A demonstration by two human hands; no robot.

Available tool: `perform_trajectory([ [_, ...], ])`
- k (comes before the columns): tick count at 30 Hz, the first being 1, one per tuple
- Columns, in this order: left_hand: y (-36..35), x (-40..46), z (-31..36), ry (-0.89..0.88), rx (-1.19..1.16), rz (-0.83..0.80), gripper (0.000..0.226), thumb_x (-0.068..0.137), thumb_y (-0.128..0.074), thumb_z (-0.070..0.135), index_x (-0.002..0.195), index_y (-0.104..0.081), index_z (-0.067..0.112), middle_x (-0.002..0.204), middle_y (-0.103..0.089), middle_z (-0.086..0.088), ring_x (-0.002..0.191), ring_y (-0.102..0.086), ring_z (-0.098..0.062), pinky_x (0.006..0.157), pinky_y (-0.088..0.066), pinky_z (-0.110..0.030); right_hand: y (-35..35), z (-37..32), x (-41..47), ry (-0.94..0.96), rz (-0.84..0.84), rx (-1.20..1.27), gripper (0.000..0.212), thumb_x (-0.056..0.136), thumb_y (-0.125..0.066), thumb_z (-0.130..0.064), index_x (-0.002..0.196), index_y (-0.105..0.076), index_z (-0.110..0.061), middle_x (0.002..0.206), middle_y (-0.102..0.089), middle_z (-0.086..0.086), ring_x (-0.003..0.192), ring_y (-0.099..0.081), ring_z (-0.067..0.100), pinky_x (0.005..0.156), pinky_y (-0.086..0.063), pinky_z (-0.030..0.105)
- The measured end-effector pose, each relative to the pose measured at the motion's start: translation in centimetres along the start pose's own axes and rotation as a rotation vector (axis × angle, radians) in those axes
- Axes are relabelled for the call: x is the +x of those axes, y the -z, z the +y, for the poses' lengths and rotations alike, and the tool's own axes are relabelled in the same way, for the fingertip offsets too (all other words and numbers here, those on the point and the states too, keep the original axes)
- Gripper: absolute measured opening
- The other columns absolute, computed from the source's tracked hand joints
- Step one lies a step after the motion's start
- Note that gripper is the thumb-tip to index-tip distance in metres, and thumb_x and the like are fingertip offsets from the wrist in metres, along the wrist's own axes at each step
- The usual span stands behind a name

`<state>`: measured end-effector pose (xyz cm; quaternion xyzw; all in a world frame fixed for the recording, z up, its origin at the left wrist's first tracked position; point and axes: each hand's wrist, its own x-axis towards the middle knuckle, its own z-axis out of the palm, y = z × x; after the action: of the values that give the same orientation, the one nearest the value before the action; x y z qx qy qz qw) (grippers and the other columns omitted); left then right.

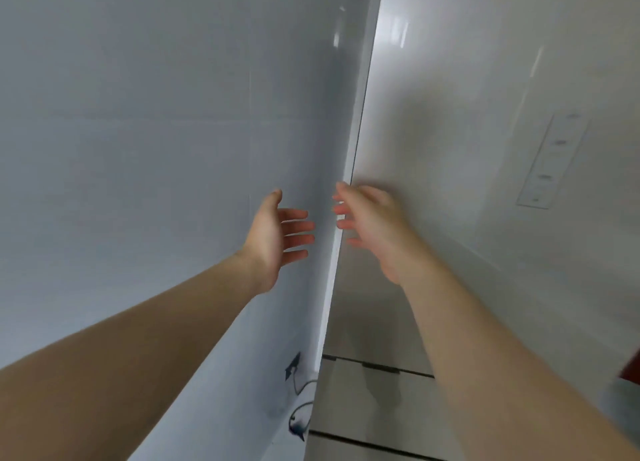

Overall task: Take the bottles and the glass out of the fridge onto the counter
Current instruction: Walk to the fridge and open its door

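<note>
The fridge door is a glossy pale panel filling the right half of the view, and it looks closed. Its left edge runs down the middle of the frame next to a white wall. My left hand is held up in front of the wall, fingers spread toward that edge and holding nothing. My right hand is blurred, open, with its fingertips at the door's left edge. No bottles or glass are in view.
A white tiled wall fills the left half. A control panel sits on the door at the right. Lower drawer fronts show below the door. A dark cable and plug hang at the wall's bottom.
</note>
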<state>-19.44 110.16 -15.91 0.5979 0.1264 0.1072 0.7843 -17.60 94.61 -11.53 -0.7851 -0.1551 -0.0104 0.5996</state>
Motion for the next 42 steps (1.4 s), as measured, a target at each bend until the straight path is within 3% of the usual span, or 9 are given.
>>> perform_trajectory([
  [3, 0.1, 1.1, -0.9, 0.038, -0.070, -0.072, 0.065, 0.101, -0.031, 0.062, 0.115, -0.067, 0.009, 0.117, -0.074, -0.015, 0.100, -0.069, -0.029, 0.089, -0.053, -0.042, -0.9, -0.2, 0.5, 0.212, 0.043, -0.291, 0.018, 0.102, -0.061, -0.028, 0.101, -0.073, -0.015, 0.088, -0.067, -0.007, 0.082, -0.063, 0.011, 0.075, -0.047, 0.026],
  [5, 0.1, 1.6, -1.6, 0.056, -0.110, -0.099, 0.065, 0.102, -0.031, 0.062, 0.112, -0.068, 0.010, 0.115, -0.075, -0.015, 0.100, -0.069, -0.029, 0.091, -0.054, -0.042, -1.0, -0.3, 1.2, 0.335, 0.014, -0.547, 0.019, 0.100, -0.063, -0.023, 0.114, -0.074, -0.018, 0.103, -0.070, -0.009, 0.102, -0.065, 0.013, 0.089, -0.046, 0.023],
  [8, 0.2, 2.5, -2.6, 0.092, -0.182, -0.127, 0.070, 0.102, -0.030, 0.063, 0.121, -0.068, 0.008, 0.119, -0.074, -0.015, 0.110, -0.070, -0.030, 0.092, -0.054, -0.042, -0.7, -0.5, 2.8, 0.559, -0.071, -1.094, 0.034, 0.097, -0.062, -0.024, 0.130, -0.068, -0.017, 0.130, -0.068, 0.001, 0.132, -0.055, 0.025, 0.114, -0.037, 0.036],
  [10, 0.1, 3.1, -3.1, 0.115, -0.223, -0.141, 0.072, 0.101, -0.029, 0.065, 0.124, -0.067, 0.009, 0.122, -0.073, -0.015, 0.114, -0.068, -0.030, 0.096, -0.053, -0.044, -0.6, -0.5, 3.4, 0.577, -0.170, -1.478, 0.047, 0.097, -0.060, -0.030, 0.142, -0.059, -0.020, 0.148, -0.056, 0.003, 0.152, -0.035, 0.031, 0.127, -0.015, 0.047],
  [12, -0.1, 3.8, -3.7, 0.133, -0.257, -0.162, 0.072, 0.101, -0.028, 0.067, 0.126, -0.066, 0.011, 0.126, -0.072, -0.014, 0.116, -0.067, -0.029, 0.102, -0.052, -0.045, -0.4, -0.2, 3.5, 0.518, -0.244, -1.800, 0.058, 0.098, -0.057, -0.036, 0.153, -0.047, -0.021, 0.165, -0.038, 0.005, 0.162, -0.010, 0.032, 0.129, 0.003, 0.056],
  [15, -0.3, 4.4, -4.4, 0.167, -0.291, -0.207, 0.075, 0.101, -0.026, 0.068, 0.136, -0.061, 0.012, 0.134, -0.067, -0.015, 0.124, -0.063, -0.029, 0.111, -0.045, -0.048, -0.2, 0.6, 3.3, 0.475, -0.276, -2.088, 0.068, 0.096, -0.058, -0.038, 0.158, -0.038, -0.020, 0.172, -0.021, 0.010, 0.162, 0.008, 0.036, 0.124, 0.009, 0.067],
  [28, -0.6, 5.9, -5.5, 0.222, -0.323, -0.366, 0.090, 0.096, -0.018, 0.077, 0.153, -0.045, 0.014, 0.148, -0.060, -0.006, 0.141, -0.050, -0.020, 0.124, -0.026, -0.049, -1.5, 0.8, 2.5, 0.298, -0.223, -2.190, 0.077, 0.098, -0.052, -0.043, 0.165, -0.023, -0.019, 0.175, -0.009, 0.010, 0.161, 0.014, 0.037, 0.122, 0.001, 0.074],
  [35, -0.4, 5.0, -5.3, 0.201, -0.289, -0.383, 0.092, 0.096, -0.017, 0.077, 0.155, -0.043, 0.011, 0.151, -0.057, -0.006, 0.142, -0.048, -0.018, 0.123, -0.029, -0.046, -1.8, -0.3, 1.5, 0.222, -0.285, -2.203, 0.092, 0.094, -0.048, -0.072, 0.165, -0.022, -0.020, 0.176, -0.007, 0.007, 0.161, 0.016, 0.036, 0.122, 0.000, 0.073],
  [42, 0.2, 1.8, -5.9, 0.174, -0.274, -0.361, 0.091, 0.096, -0.016, 0.077, 0.153, -0.046, 0.013, 0.145, -0.061, -0.007, 0.136, -0.053, -0.019, 0.118, -0.033, -0.044, -1.4, -0.5, -2.4, 0.243, -0.274, -2.157, 0.097, 0.092, -0.046, -0.077, 0.166, -0.020, -0.019, 0.176, -0.003, 0.006, 0.160, 0.022, 0.035, 0.122, 0.001, 0.073],
])
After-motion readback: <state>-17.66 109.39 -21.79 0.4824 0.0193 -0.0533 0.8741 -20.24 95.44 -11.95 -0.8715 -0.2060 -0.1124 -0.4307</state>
